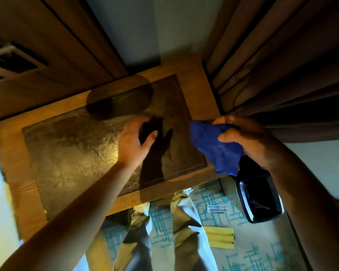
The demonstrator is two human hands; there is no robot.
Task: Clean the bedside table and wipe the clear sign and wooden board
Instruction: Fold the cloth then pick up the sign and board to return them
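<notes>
We look down on a wooden bedside worktop [196,75] whose dark, leather-like inset panel [70,145] fills most of its top; no brand, label or readable writing shows anywhere on it. The left hand [134,142] hovers over the middle of the panel with its fingers loosely spread and holding nothing — whether the fingertips touch the surface we cannot tell, though the hand's shadow falls just beside it. The right hand [243,136] is closed around a bunched blue cloth [217,147], thumb pinched over the folds, held above the worktop's right near corner with the cloth's tail hanging past the edge. A round shadow lies across the far part of the panel.

Below the right forearm, on the floor, stands a dark bin [259,200] fitted with a black liner; what it holds is not visible. Near it, on the patterned carpet [213,194] with teal lines, lies a small clear piece [217,208] with faint markings too blurred to read — and a pale yellow wooden board [220,237] lies nearer to us, beside the person's khaki trouser leg [184,218]. Brown curtains [282,65] hang at the right, close against the worktop's side.
</notes>
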